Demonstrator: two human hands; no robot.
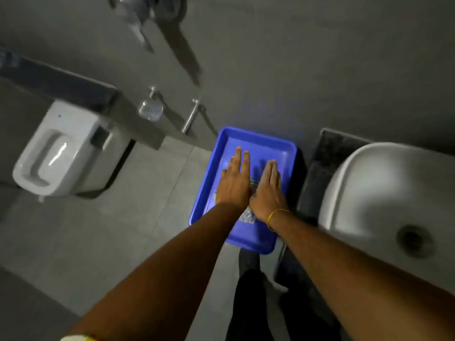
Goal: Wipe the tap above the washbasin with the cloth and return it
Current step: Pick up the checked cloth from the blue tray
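Cloth (247, 216) sitting in the blue tray (283, 146), mostly hidden under both palms, just a crumpled grey-white bit poking out near the wrists. Looks soft and floppy, next to no weight, probably bunches up the second it's lifted. Might be damp, can't tell from here. Best bet for a grip: pinch a good handful from the crumpled middle rather than one corner, otherwise half of it dangles and drags. Nothing fragile about it, no need to be gentle.

Left hand (235, 179) flat and fully spread, fingers straight and pointing away, palm down over the tray. Right hand (269, 187) same deal, flat, fingers together, yellow band (277, 215) round the wrist. Sides of the two hands touching or nearly so. Neither one curled round anything, so not gripping yet, just pressing or hovering over the cloth; can't tell if palms actually touch it.

Washbasin (384, 190) just beside the tray on the right, white, drain (414, 239) showing. Tap above it not clearly in view. Blurry chrome fittings (192, 115) on the wall to the left, urinal (61, 148) further left, well apart from everything.
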